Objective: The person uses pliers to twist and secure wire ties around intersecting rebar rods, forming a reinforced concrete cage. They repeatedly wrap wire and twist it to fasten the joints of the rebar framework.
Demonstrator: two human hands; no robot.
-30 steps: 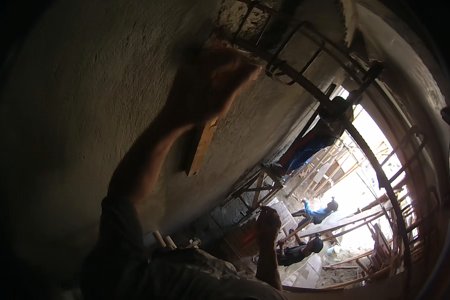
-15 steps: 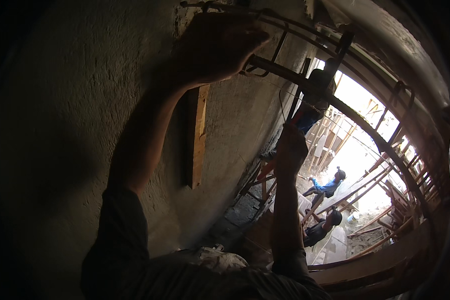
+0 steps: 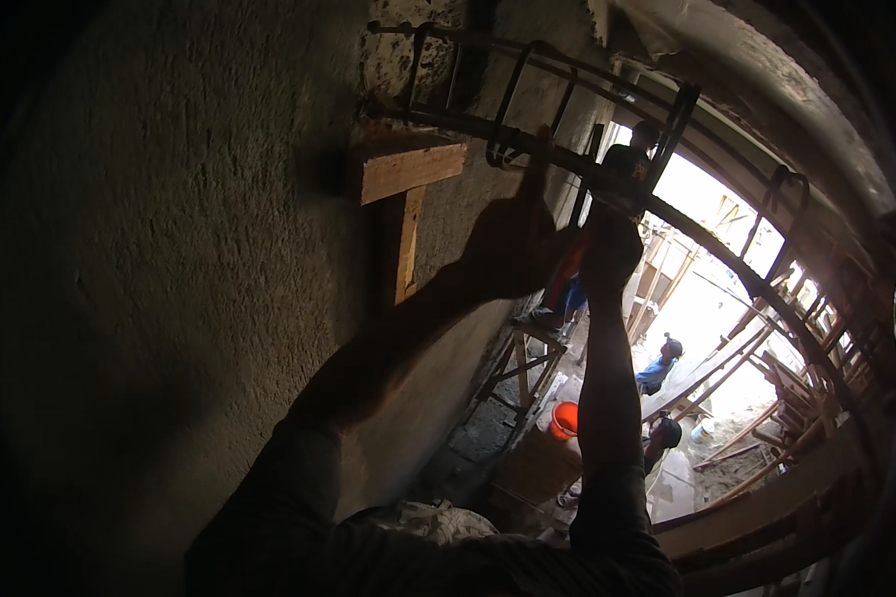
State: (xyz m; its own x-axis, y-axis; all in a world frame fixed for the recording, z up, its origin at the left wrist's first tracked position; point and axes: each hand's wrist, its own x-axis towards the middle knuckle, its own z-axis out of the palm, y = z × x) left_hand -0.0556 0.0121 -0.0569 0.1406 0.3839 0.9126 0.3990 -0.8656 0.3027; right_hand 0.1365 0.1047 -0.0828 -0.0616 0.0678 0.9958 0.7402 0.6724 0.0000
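Three people below: one standing on a wooden trestle (image 3: 530, 343) behind the raised hands, partly hidden by them; one in a blue top (image 3: 657, 366) bent over further down; one more (image 3: 664, 435) near the bottom of the opening.
Orange bucket (image 3: 563, 421): on the ground below, between the trestle and the lowest person.
Wooden plank (image 3: 411, 171): short piece lying flat against the rough wall (image 3: 149, 259), with a second narrow upright piece (image 3: 408, 244) under it; both just left of the left hand.
In the way: both forearms crossing the middle of the view, covering part of the trestle and the people behind.
Surface: grey, grainy plaster wall, filling the whole left half, in deep shadow.
Room: dim space under a concrete beam (image 3: 727, 70); bright daylight only through the opening at right, with many timber props (image 3: 767, 368) leaning there.
Rebar cage (image 3: 528, 149): long steel bars with bent stirrups around them, running from the upper wall down toward the right, above the hands.
Left hand (image 3: 513, 239): raised, one finger stretched up and touching a long bar of the cage; other fingers in dark silhouette, grip not possible to tell.
Right hand (image 3: 612, 234): raised just beside the left, apart from it, reaching the same bar; closed or open not possible to tell against the light.
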